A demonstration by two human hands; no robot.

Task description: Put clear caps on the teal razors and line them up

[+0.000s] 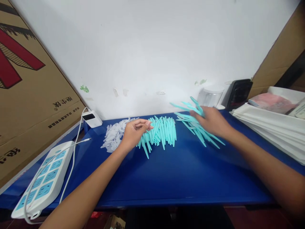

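My left hand (pixel 135 133) is closed in a pinch at the left end of a pile of teal tapered plastic sticks (pixel 166 130). Whatever may be between its fingertips is too small to make out. To the right of that pile, my right hand (pixel 211 119) grips a loose bunch of the teal sticks. Some of them point up from the fingers, while others fan out below over the table (pixel 152 178); the hand is slightly blurred. A heap of small translucent whitish plastic pieces (pixel 113 136) lies left of the teal pile, partly behind my left hand.
At left are a power strip (pixel 45 178), a white cable (pixel 73 156), a small white device with a dark screen (pixel 92 119) and a large cardboard box (pixel 30 73). At right stand a clear lidded jar (pixel 209 96), a black object (pixel 239 94) and stacked white trays (pixel 269 127).
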